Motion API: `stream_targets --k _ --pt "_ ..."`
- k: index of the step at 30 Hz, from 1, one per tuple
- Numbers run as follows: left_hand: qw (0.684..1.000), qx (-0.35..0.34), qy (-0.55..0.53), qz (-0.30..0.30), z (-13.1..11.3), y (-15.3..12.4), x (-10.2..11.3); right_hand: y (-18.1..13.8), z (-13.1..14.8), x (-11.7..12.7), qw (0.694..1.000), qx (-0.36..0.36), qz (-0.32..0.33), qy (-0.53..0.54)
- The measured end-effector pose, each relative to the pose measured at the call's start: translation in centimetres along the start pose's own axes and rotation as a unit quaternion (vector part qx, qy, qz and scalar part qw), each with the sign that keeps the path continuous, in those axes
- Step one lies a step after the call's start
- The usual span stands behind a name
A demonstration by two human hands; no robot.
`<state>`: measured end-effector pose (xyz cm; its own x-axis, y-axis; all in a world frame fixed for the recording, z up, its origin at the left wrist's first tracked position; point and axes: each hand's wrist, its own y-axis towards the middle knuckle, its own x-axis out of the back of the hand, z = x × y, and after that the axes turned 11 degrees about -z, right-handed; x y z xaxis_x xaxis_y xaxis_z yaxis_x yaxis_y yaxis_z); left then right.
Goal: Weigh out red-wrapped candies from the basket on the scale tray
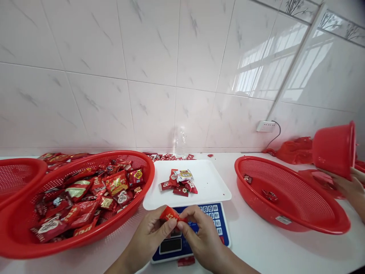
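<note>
A small red candy packet [170,214] with pale lettering is pinched between both of my hands, over the blue keypad of a digital scale [224,224]. My left hand [148,236] grips one end with thumb and fingers. At the other end, the thumb and fingertips of my right hand [202,236] close on it. Just beyond, several wrapped candies [182,182] lie in a small heap on the scale's white tray [211,175]. One more red packet [186,261] lies at the scale's near edge, partly hidden by my right hand.
To the left, an oval red basket [145,163] holds many packets, with another red basket [23,167] beside it. An oval red basket [285,213] on the right has two packets in it. At far right, another person's hand [342,182] touches a tilted red tub [332,148]. A clear bottle [181,140] stands against the wall.
</note>
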<state>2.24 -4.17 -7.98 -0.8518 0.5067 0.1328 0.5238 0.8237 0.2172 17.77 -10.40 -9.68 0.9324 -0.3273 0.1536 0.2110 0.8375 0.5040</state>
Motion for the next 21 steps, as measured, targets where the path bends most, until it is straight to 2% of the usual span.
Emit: stream_targets --k 4,7,10,14,17,21 --pt "1.0 -0.009 0.006 -0.003 -0.1 -0.3 -0.2 -0.5 -1.3 0.0 0.994 0.035 -0.023 -0.103" --pt "0.999 -0.018 0.029 0.016 0.0 -0.5 -0.5 -0.6 -1.7 0.0 0.979 0.129 -0.023 -0.155" --pt "0.998 -0.013 0.037 0.042 0.0 -0.7 -0.7 -0.6 -1.7 -0.1 0.964 0.216 -0.028 -0.15" --pt "0.997 -0.017 0.039 0.057 0.3 -0.9 -0.6 -0.5 -1.8 -0.3 0.953 0.264 -0.046 -0.141" --pt "0.995 -0.044 0.079 0.043 0.7 -0.9 -0.4 -0.3 -2.4 -0.8 0.936 0.317 -0.069 -0.133" --pt "0.987 -0.092 0.13 0.022 1.0 -0.8 -0.2 -0.5 -3.7 -2.0 0.938 0.311 -0.115 -0.102"
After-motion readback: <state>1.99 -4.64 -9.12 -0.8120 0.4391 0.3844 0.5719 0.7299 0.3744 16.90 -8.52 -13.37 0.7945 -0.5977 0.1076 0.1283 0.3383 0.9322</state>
